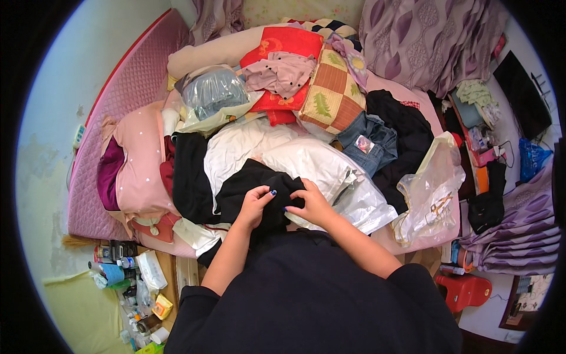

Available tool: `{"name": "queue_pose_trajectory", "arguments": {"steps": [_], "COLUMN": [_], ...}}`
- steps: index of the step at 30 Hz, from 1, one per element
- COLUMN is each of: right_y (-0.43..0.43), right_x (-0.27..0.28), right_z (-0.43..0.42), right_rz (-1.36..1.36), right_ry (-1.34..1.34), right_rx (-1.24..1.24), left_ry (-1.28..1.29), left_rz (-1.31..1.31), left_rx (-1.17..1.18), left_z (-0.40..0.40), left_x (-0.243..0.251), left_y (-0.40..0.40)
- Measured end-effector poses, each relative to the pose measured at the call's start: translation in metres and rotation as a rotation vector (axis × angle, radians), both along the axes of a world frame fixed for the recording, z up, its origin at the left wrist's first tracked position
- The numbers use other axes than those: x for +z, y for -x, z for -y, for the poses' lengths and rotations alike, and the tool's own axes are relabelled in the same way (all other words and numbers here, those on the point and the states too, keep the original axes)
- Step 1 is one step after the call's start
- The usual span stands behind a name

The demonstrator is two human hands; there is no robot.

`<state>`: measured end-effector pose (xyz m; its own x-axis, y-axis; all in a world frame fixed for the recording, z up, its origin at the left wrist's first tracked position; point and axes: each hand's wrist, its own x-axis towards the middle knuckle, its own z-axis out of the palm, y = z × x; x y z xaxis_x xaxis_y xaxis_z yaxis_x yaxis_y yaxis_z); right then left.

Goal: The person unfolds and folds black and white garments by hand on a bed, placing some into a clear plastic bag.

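Note:
A black garment (pixel 247 186) lies bunched at the near edge of the bed, under and between both hands. My left hand (pixel 256 205) grips its left part between thumb and fingers. At its right side is my right hand (pixel 311 204), thumb and forefinger curved apart at the cloth; whether it pinches any fabric I cannot tell. Behind the garment are a white cloth (pixel 234 146) and a clear plastic bag (pixel 309 163) with white contents. To the left lies another black garment (pixel 190 177); denim clothing (pixel 371 141) with a tag rests to the right.
A pink pillow (pixel 141 163) sits at the bed's left, a checked pillow (pixel 334 88) and a plastic-wrapped bundle (pixel 214 95) farther back. Another plastic bag (pixel 431 194) lies at the right edge. Bottles and packets crowd a surface at lower left, and a red stool (pixel 464 292) stands at lower right.

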<state>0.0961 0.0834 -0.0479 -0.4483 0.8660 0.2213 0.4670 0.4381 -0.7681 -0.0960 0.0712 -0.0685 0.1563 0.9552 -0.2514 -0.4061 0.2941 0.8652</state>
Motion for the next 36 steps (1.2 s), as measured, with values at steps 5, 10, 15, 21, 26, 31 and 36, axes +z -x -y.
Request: {"name": "queue_pose_trajectory", "arguments": {"steps": [5,10,15,21,26,31,36], "right_y": [0.007,-0.013,-0.023,0.021,0.028,0.003,0.024], "right_x": [-0.006,-0.003,0.016,0.019,0.011,0.022,0.035], "right_z": [0.003,-0.026,-0.041,-0.005,-0.007,-0.042,-0.025], "right_rz": [-0.041,-0.007,0.016,0.068,0.023,0.042,0.048], "right_ry": [-0.195,-0.16,-0.241,-0.121,-0.151,-0.306,-0.325], "right_rx": [-0.138,-0.254,-0.237,-0.065,-0.159,-0.396,-0.225], "left_ry": [-0.056,-0.501,-0.487,-0.587,-0.539,-0.4,-0.434], "left_rz": [-0.104,-0.725,-1.026,-0.995,-1.015,-0.917,-0.878], "left_rx": [0.03,0.075,0.193,0.379,0.401,0.437,0.377], "left_z": [-0.002,-0.008,-0.003,0.0,0.002,0.0,0.005], "left_x": [0.002,0.009,0.037,0.041,0.042,0.039,0.034], "left_y": [-0.007,0.009,0.005,-0.02,-0.02,-0.014,-0.03]}}
